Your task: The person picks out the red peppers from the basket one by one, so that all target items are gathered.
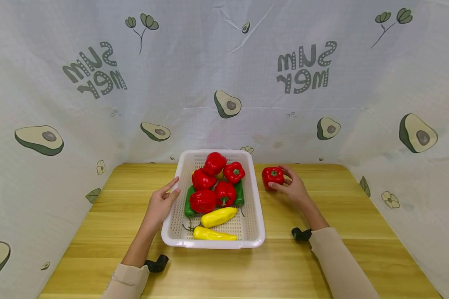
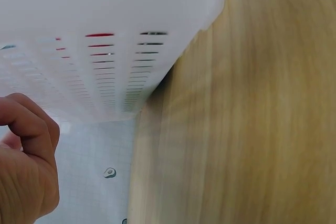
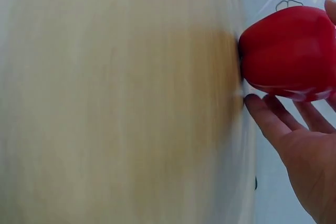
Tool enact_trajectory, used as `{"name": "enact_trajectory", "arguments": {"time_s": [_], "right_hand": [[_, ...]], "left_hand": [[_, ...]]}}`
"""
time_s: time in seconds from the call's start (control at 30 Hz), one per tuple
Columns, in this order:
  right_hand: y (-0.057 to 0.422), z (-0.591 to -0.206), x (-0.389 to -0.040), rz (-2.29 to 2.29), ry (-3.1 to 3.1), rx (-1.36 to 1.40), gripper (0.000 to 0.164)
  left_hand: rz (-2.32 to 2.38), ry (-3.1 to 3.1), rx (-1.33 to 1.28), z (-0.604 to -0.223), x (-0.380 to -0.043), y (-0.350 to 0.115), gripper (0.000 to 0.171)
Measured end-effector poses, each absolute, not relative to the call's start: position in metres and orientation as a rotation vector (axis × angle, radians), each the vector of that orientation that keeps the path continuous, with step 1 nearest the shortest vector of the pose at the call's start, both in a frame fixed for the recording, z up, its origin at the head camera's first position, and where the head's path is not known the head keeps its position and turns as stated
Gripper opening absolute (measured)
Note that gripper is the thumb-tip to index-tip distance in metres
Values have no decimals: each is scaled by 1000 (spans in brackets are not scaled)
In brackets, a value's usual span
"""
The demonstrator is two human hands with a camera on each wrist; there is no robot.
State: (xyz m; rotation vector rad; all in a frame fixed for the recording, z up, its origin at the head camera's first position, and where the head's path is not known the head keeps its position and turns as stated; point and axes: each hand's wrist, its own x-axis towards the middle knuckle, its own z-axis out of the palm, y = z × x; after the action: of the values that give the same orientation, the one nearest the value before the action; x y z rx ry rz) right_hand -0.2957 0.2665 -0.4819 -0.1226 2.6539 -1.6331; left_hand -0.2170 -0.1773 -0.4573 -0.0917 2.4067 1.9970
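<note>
In the head view, my left hand [image 1: 161, 203] holds the left rim of a white plastic basket [image 1: 259, 207], its thumb over the edge. The left wrist view shows curled fingers [image 2: 39, 124] beside the slotted wall. Several red bell peppers [image 1: 203, 202], green peppers [image 1: 239, 194] and yellow peppers [image 1: 219, 216] lie in the basket. Right of it, my right hand [image 1: 293, 189] grips another red bell pepper [image 3: 289, 51] standing on the table, thumb across the front and fingers around the back and side. The lowest fingertip is close to the tabletop.
The wooden table [image 1: 209, 274] carries the basket near its back edge. A pale cloth [image 1: 187, 79] printed with avocados hangs behind and along both sides. Black wrist devices [image 1: 157, 263] are strapped on below both hands.
</note>
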Motion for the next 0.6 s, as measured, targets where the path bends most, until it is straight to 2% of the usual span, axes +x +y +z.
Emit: {"name": "enact_trajectory", "arguments": {"time_s": [0.2,0.4,0.6], "right_hand": [[268,-471,-288,-1700,2671,-127,82],[255,-433,-265,-1745,2705,-170,71],[257,-438,-271,-1741,2774,-215,70]], "left_hand": [[1977,2384,-100,-434,-206,-172,51],[1976,2409,-119,-454,-216,-178,51],[1969,2436,-118,-457,-217,-178,50]]}}
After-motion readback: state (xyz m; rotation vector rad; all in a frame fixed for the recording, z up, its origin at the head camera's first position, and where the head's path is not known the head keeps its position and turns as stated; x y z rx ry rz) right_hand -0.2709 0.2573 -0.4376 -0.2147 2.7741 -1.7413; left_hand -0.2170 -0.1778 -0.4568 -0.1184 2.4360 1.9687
